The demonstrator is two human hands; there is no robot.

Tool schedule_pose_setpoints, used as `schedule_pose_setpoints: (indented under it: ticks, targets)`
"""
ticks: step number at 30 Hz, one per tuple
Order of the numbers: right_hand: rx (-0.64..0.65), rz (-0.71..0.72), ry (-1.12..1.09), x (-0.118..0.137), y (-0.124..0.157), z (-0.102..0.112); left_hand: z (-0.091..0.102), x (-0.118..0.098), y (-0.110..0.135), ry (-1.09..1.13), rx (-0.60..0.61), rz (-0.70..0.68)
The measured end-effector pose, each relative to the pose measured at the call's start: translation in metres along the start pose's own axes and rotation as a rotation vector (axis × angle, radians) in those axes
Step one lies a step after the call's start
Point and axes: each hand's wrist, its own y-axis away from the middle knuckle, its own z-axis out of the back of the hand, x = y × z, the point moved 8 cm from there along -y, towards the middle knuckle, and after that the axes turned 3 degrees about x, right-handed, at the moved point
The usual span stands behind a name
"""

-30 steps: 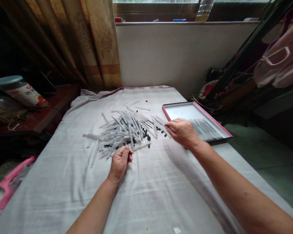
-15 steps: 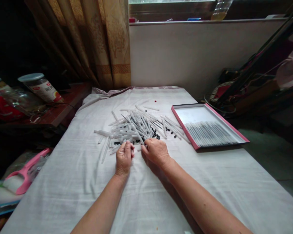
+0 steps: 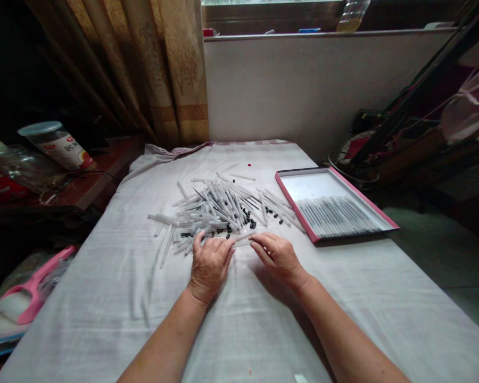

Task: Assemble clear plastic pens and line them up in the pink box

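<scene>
I see a slim, translucent plastic tube (image 3: 243, 243) just before a loose heap of similar ones (image 3: 212, 210); fingers of the left hand (image 3: 209, 261) look clamped on one end, while those of the right hand (image 3: 278, 258) are nearly together, grip uncertain. I'd squeeze lightly, keeping it straight

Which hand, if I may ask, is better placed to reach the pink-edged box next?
Probably the right hand: it is nearer the pink-edged box, while the left hand is farther left, by the pile of pale tubes.
</scene>
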Motion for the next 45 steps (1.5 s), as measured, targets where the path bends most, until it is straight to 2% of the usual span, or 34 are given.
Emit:
schedule_pose_setpoints:
  ticks: [3,6,11,15,20,24,27,30,32,36,38,41,43,45]
  targets:
    - [-0.012,-0.087,-0.012,-0.021,-0.008,0.007,-0.01,0.006,0.001,0.061,0.062,0.024]
    - [0.003,-0.236,0.148,-0.048,-0.023,0.014,-0.014,0.011,0.002,0.115,0.07,0.063]
    - [0.175,-0.445,0.482,-0.079,-0.05,0.018,-0.015,0.014,0.003,0.152,0.067,0.084]
    - [0.341,-0.496,0.564,-0.083,-0.065,0.012,-0.015,0.014,0.002,0.164,0.073,0.087]
    - [0.472,-0.521,0.617,-0.079,-0.078,0.001,-0.014,0.012,0.003,0.128,0.069,0.065]
    - [0.521,-0.551,0.647,-0.075,-0.086,-0.004,-0.011,0.01,0.002,0.122,0.031,0.036]
    - [0.511,-0.567,0.648,-0.073,-0.085,0.001,-0.007,0.01,0.002,0.132,-0.013,0.03]
    - [0.38,-0.589,0.591,-0.074,-0.069,0.017,-0.004,0.01,0.001,0.124,-0.051,0.02]
    - [0.165,-0.593,0.446,-0.076,-0.052,0.033,-0.002,0.009,0.0,0.102,-0.075,0.007]
    - [-0.398,-0.515,-0.162,-0.083,-0.014,0.06,0.002,0.008,0.0,0.062,-0.128,-0.007]
    - [-0.604,-0.547,-0.5,-0.094,0.002,0.064,0.003,0.008,0.0,0.06,-0.148,-0.008]
    - [-0.708,-0.585,-0.864,-0.101,0.008,0.061,0.004,0.01,0.0,0.072,-0.159,-0.004]
    - [-0.707,-0.553,-0.933,-0.097,0.006,0.064,0.004,0.011,0.0,0.082,-0.161,0.005]
    - [-0.696,-0.516,-0.886,-0.092,0.007,0.069,0.004,0.013,0.0,0.09,-0.161,0.013]
